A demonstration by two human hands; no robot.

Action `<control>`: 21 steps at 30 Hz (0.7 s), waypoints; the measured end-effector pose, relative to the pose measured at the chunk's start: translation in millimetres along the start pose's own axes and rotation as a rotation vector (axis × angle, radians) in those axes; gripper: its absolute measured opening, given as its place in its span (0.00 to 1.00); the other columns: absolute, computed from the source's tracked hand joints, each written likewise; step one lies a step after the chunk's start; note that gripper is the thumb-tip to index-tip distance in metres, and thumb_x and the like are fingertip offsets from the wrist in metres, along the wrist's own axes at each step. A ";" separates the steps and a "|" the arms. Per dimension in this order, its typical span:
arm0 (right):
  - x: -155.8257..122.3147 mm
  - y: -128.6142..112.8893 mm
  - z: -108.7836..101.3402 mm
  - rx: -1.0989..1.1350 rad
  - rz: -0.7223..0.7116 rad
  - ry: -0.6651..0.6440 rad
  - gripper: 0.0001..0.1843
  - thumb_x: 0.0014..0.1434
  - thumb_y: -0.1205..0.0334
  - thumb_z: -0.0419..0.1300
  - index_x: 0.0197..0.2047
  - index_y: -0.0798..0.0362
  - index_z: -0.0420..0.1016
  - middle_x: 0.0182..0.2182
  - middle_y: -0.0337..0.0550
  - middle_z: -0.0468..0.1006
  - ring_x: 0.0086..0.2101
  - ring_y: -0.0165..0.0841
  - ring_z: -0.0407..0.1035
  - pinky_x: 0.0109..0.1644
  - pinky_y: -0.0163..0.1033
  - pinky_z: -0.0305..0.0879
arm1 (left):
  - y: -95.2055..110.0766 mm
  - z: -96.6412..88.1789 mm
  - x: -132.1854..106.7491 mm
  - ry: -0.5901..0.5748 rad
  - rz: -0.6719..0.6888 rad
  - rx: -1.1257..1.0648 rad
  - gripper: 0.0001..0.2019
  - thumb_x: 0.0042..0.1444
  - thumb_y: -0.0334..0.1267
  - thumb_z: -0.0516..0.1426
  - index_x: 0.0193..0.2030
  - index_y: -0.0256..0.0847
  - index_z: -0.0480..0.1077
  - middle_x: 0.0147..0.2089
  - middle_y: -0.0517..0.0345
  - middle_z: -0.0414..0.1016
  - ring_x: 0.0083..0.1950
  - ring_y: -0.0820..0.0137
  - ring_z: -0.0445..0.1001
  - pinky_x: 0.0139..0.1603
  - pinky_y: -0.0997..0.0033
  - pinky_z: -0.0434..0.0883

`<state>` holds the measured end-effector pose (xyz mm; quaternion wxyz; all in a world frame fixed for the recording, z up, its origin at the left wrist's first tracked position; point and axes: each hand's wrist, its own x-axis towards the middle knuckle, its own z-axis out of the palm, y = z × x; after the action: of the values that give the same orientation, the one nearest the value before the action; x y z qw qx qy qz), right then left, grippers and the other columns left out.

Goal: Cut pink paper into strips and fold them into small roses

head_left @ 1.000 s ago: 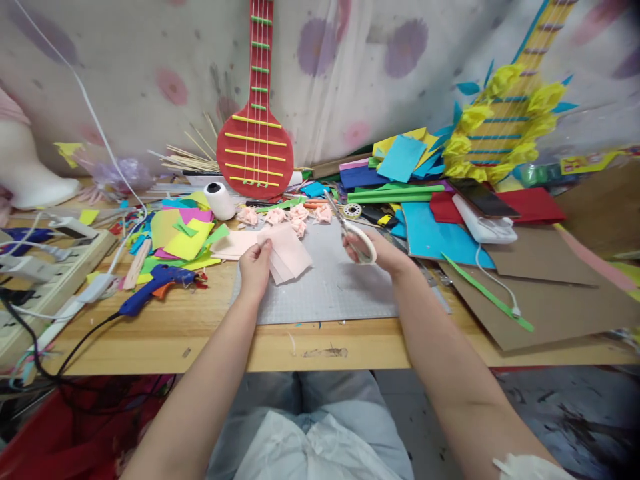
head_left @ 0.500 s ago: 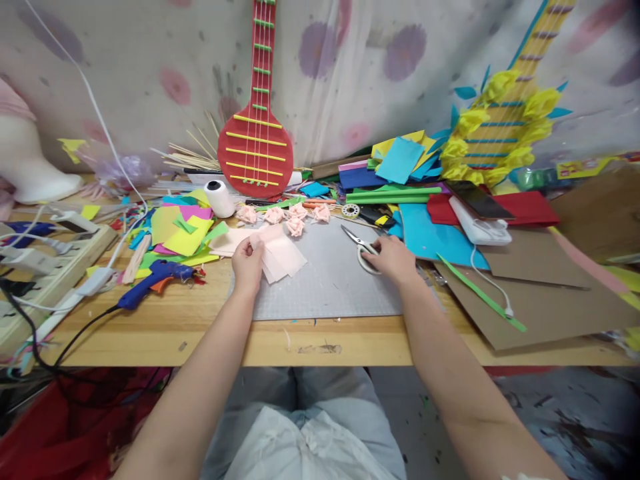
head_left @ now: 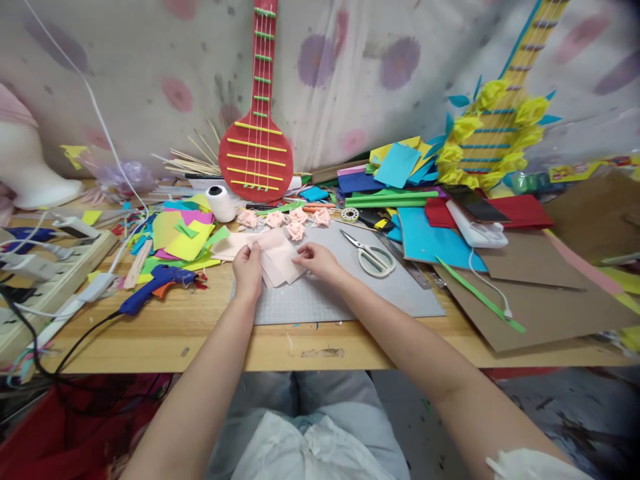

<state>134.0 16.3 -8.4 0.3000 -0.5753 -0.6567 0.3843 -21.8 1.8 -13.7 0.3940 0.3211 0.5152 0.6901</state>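
Observation:
My left hand [head_left: 247, 265] pinches the left edge of a small stack of pale pink paper pieces [head_left: 279, 257] over a grey cutting mat [head_left: 345, 287]. My right hand [head_left: 316, 259] grips the right edge of the same stack, fingers pressed on it. The white-handled scissors [head_left: 373, 253] lie by themselves on the mat, to the right of my right hand. Several small pink paper roses [head_left: 295, 219] sit along the mat's far edge.
A blue glue gun [head_left: 155, 280] with its cord lies left of the mat, beside loose coloured paper scraps [head_left: 183, 233] and a white thread spool [head_left: 221, 202]. Cardboard sheets [head_left: 545, 293], blue and red paper, a phone and a white charger crowd the right. Two paper guitars lean on the back curtain.
My right hand laid the scissors down on the mat, let go of them, and moved left to take the pink paper stack. My left hand stayed on the paper.

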 end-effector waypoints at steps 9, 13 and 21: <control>14.5 -4.4 4.4 0.229 -0.013 0.089 0.06 0.46 0.62 0.59 0.25 0.54 0.65 0.21 0.33 0.65 0.23 0.24 0.59 0.26 0.30 0.53 | -6.4 -12.9 20.7 0.158 0.113 0.217 0.12 0.51 0.44 0.51 0.35 0.36 0.66 0.32 0.55 0.71 0.34 0.72 0.70 0.37 0.73 0.68; 6.6 -9.1 -1.9 0.410 0.059 0.077 0.08 0.44 0.59 0.59 0.26 0.54 0.65 0.20 0.32 0.64 0.20 0.24 0.57 0.22 0.31 0.52 | 7.0 -18.1 15.7 0.142 0.464 0.452 0.24 0.51 0.37 0.53 0.56 0.39 0.55 0.57 0.43 0.61 0.56 0.67 0.64 0.57 0.65 0.61; -11.7 -5.9 5.3 0.617 0.032 -0.007 0.16 0.39 0.51 0.62 0.27 0.53 0.64 0.19 0.31 0.64 0.20 0.22 0.54 0.21 0.30 0.49 | 10.0 -0.7 -14.5 -0.223 0.478 0.352 0.33 0.48 0.41 0.58 0.59 0.43 0.48 0.51 0.46 0.65 0.46 0.69 0.70 0.46 0.66 0.68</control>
<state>128.2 3.7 -5.6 0.4521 -0.4660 -0.5009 0.5724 -17.5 -12.8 -4.8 0.2133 0.5699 0.4902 0.6240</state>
